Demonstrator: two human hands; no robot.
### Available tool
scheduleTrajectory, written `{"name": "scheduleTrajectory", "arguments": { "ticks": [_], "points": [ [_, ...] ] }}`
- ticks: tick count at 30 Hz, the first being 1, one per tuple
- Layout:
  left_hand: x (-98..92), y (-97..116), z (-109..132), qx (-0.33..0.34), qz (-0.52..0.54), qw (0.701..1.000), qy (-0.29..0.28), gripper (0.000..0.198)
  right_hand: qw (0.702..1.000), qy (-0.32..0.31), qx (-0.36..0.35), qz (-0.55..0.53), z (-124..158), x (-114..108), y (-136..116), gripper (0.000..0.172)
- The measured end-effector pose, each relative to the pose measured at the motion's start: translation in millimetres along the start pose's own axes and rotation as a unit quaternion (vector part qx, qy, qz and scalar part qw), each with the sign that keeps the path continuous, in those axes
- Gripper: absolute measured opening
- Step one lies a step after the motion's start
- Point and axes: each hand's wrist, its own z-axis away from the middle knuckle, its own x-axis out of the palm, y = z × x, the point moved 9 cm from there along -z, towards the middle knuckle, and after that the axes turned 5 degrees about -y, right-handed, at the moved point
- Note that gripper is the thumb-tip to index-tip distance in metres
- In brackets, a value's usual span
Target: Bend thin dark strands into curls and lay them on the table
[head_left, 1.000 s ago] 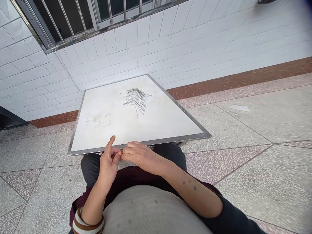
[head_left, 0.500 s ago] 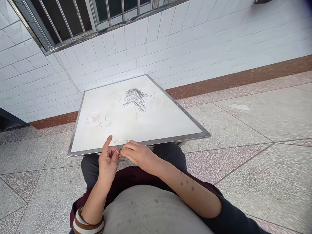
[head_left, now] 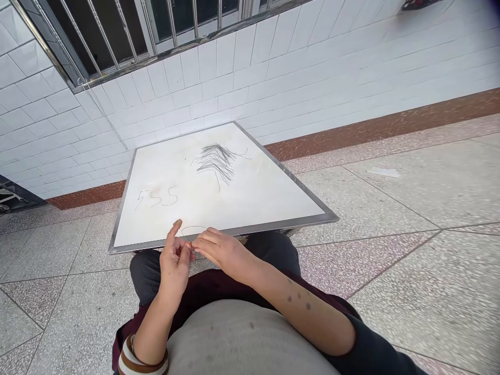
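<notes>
A thin dark wire-like strand [head_left: 193, 227] arcs above my fingers at the near edge of the whiteboard [head_left: 265, 203]. My left hand [head_left: 175, 258] pinches at its lower end with the thumb and a finger, the index finger raised. Close against it, my right hand [head_left: 221, 250] has its fingertips pressed together on the strand. A tiny reddish spot shows between the fingertips, too small to name. Farther up the board lies a dark heap of similar thin strands [head_left: 216, 159]. Thin lines shaped like 555 [head_left: 157, 196] are at the board's left; I cannot tell if they are drawn or laid.
The board has a grey metal frame [head_left: 297, 179] and sits over my knees. Behind it rises a white tiled wall [head_left: 219, 99] with a barred window [head_left: 113, 36]. A white scrap [head_left: 384, 172] lies on the speckled floor [head_left: 390, 203] to the right.
The strand's arc has shifted slightly and sits lower. Both hands stay together in nearly the same place, with small finger movements.
</notes>
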Motion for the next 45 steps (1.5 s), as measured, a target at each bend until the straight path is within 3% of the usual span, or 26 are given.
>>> {"name": "scheduleTrajectory", "arguments": {
  "ticks": [6,10,18,23,27,32,39,45],
  "points": [
    [3.5,5.6,-1.7,0.012,-0.005,1.0,-0.008,0.055,1.0,0.018,0.008,0.011,1.0,1.0,0.8,0.021],
    [7.0,1.7,-1.5,0.003,-0.018,0.999,-0.028,0.056,0.997,0.002,0.055,0.053,3.1,4.5,10.3,0.021],
    [8.3,1.0,-1.8,0.007,-0.04,0.999,-0.034,0.057,0.996,0.019,0.085,0.025,5.6,6.8,19.9,0.018],
    [4.0,0.8,-2.5,0.005,-0.007,1.0,-0.002,0.058,0.987,0.058,0.143,-0.055,7.9,4.5,36.5,0.005],
    [0.6,0.8,-2.0,-0.002,0.007,1.0,0.023,0.061,0.971,0.08,0.189,-0.122,11.9,0.8,47.9,0.012],
    [6.6,-0.6,-3.8,-0.007,-0.01,1.0,-0.009,0.061,0.97,0.095,0.182,-0.13,12.0,-0.2,46.6,0.015],
    [9.0,-0.9,-4.1,0.004,-0.009,1.0,-0.021,0.06,0.985,0.062,0.131,-0.091,9.3,5.2,39.1,0.016],
    [7.9,2.0,-4.7,0.012,-0.005,1.0,-0.001,0.068,0.969,0.114,0.186,-0.117,11.4,6.9,44.4,0.01]
  ]
}}
